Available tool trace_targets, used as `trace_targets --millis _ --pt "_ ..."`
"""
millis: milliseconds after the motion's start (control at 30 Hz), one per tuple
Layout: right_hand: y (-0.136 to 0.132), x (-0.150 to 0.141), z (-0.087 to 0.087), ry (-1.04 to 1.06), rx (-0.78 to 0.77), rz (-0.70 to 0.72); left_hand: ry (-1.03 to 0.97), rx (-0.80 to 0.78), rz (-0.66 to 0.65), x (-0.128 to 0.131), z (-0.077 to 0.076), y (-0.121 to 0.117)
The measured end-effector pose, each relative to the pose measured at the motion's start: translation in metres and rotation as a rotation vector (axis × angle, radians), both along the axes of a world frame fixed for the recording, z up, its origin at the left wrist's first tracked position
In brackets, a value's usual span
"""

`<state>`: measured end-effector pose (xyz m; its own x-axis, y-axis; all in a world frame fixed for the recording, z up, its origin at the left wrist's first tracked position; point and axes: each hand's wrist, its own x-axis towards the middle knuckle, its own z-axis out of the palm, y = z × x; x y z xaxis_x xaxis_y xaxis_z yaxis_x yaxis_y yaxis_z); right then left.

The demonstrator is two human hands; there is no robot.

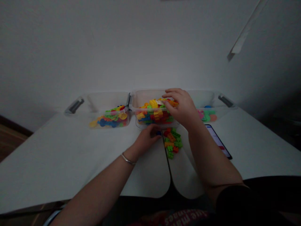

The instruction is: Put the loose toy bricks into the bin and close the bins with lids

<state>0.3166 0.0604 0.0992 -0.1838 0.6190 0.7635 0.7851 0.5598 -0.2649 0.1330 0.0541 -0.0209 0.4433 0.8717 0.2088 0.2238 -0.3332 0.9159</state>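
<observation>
My left hand (147,138) is low over the table in front of the middle bin, its fingers curled around a small blue block (159,133). Above the right part of the see-through middle bin (152,110) hovers my right hand (182,106), fingers apart, with nothing visible between them. Heaped inside that bin are yellow, orange, green, red and blue toy building blocks (158,115). A small pile of green, orange and red blocks (172,142) lies on the table just right of my left hand.
On the left stands another see-through bin (108,103) with mixed coloured pieces. A right-hand bin (199,98), partly behind my right hand, has pink, green and orange pieces. A phone (218,141) rests beside my right forearm. A dark seam (166,153) splits the white table (58,150).
</observation>
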Motion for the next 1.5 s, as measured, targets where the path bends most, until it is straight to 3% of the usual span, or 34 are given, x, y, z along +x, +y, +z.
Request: trace_targets --millis 100,200,333,633,1033,1233,1500 --pt "-0.006 -0.004 0.005 -0.061 -0.097 0.161 -0.326 -0.317 -0.050 -0.008 -0.001 0.011" --pt "-0.013 -0.009 0.007 -0.174 -0.243 0.340 -0.512 -0.490 -0.080 -0.017 0.002 0.018" --pt "-0.017 -0.017 0.006 -0.355 -0.390 0.440 -0.601 -0.593 -0.146 -0.024 0.008 0.019" --pt "-0.012 -0.022 -0.001 -0.401 -0.567 0.579 -0.720 -0.613 -0.244 -0.023 0.010 0.017" --pt "-0.014 -0.025 -0.006 -0.281 -0.540 0.435 -0.715 -0.599 -0.210 -0.022 0.016 0.015" --pt "-0.008 -0.011 -0.002 -0.029 -0.320 0.261 -0.556 -0.493 -0.061 -0.023 0.010 0.015" --pt "0.021 0.024 -0.011 0.227 -0.081 -0.058 -0.319 -0.303 -0.032 -0.022 0.003 0.018"
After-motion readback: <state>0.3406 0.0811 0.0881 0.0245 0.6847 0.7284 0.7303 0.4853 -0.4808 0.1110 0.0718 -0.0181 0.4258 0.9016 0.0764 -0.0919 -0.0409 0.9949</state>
